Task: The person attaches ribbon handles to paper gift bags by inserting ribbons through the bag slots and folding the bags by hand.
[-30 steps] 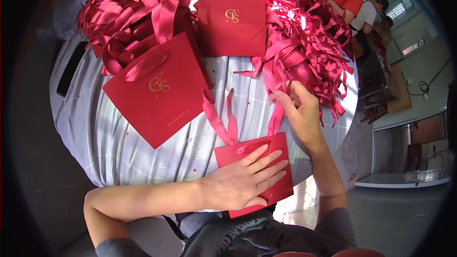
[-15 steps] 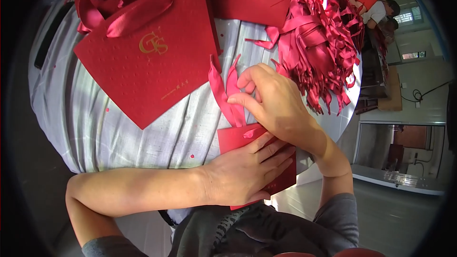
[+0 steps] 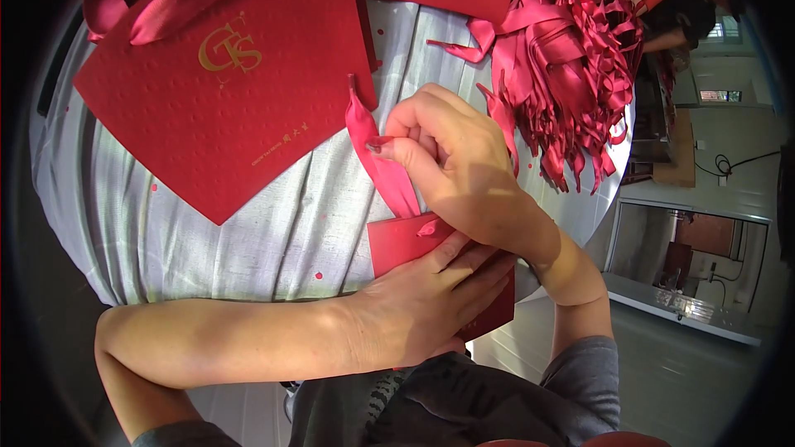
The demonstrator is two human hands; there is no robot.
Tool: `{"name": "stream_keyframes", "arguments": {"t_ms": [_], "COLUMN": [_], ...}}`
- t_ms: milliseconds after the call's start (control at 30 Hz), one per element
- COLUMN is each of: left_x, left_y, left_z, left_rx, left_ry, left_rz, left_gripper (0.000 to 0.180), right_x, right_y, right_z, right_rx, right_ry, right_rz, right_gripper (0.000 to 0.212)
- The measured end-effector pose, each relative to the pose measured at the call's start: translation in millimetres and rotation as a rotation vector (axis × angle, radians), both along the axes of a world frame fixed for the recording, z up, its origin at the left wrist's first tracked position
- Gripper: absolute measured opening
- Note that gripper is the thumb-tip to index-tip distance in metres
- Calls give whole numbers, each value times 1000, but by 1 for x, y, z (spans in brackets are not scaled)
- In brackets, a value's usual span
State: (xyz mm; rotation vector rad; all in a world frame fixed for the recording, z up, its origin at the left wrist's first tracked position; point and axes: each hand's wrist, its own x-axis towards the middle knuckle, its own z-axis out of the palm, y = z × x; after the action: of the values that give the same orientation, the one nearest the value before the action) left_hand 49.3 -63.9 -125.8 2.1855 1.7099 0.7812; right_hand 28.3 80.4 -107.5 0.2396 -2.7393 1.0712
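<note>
Right now the left hand (image 3: 422, 306) is pressing flat, fingers spread, on a small red bag (image 3: 406, 242) lying at the near edge of the tabletop (image 3: 273, 240), while the right hand (image 3: 451, 161) is pinching a red ribbon (image 3: 383, 161) between thumb and fingertips just above it. Doing this well probably means keeping the bag pinned so it is not sliding (it overhangs the edge) and holding the ribbon taut and untwisted, clear of the ribbon pile (image 3: 571, 58) and the big bag (image 3: 224, 91).
</note>
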Motion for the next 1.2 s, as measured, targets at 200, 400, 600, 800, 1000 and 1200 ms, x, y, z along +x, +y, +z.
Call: {"name": "stream_keyframes", "arguments": {"t_ms": [200,400,600,800,1000,1200], "left_x": [-2,-7,-5,0,5,14], "left_y": [-1,1,2,-2,-8,-31], "left_z": [5,7,11,14,23,78], "left_rx": [-33,-6,43,67,158,135], "left_ry": [78,-7,-11,58,183,860], "left_rz": [-24,-60,-24,8,62,329], "left_gripper": [71,70,69,68,69,62], "right_x": [-1,-2,47,81,79,65], "right_y": [-4,4,57,55,51,16], "right_z": [-1,13,56,27,36,100], "right_rx": [45,137,292,-19,-354,-601], "right_ry": [10,147,-127,-244,-232,104], "right_rz": [10,-115,-404,-275,-211,86], "right_gripper": [8,19,16,24,17,11]}}
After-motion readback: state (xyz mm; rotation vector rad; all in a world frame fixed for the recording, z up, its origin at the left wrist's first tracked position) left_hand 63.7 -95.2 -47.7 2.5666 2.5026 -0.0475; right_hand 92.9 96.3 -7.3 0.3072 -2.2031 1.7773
